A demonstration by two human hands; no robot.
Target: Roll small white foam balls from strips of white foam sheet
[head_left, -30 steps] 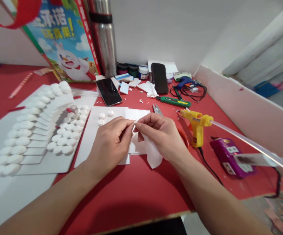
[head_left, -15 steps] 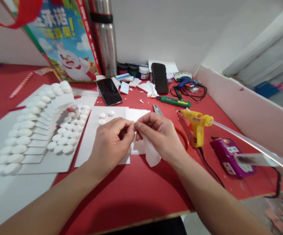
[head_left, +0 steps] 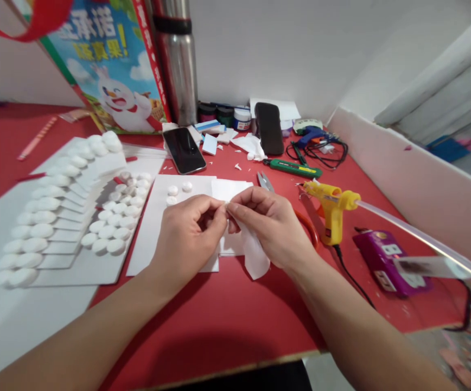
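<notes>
My left hand (head_left: 192, 228) and my right hand (head_left: 266, 225) meet fingertip to fingertip above the middle of the red table. Both are closed in a pinch on a strip of thin white paper (head_left: 255, 255), whose loose end hangs below my right fingers. The pinched part is mostly hidden by the fingertips. Under my left hand lies a white board (head_left: 150, 239) with a few small round white pieces (head_left: 187, 186) on it. White sheets (head_left: 231, 188) lie beneath my fingers. Scissors (head_left: 265, 182) with orange handles rest behind my right hand, partly covered.
At left, boards carry rows of white discs (head_left: 107, 231) and stacked white pieces (head_left: 42, 231). A yellow glue gun (head_left: 331, 209) and purple box (head_left: 390, 260) stand at right. Phones (head_left: 184, 150), a green cutter (head_left: 294, 168), a steel flask (head_left: 176, 70) and paper scraps are at the back.
Both hands keep their pinch on the white paper, with hardly any finger movement. The whole view has shifted slightly, so the scene sits a little further right.
</notes>
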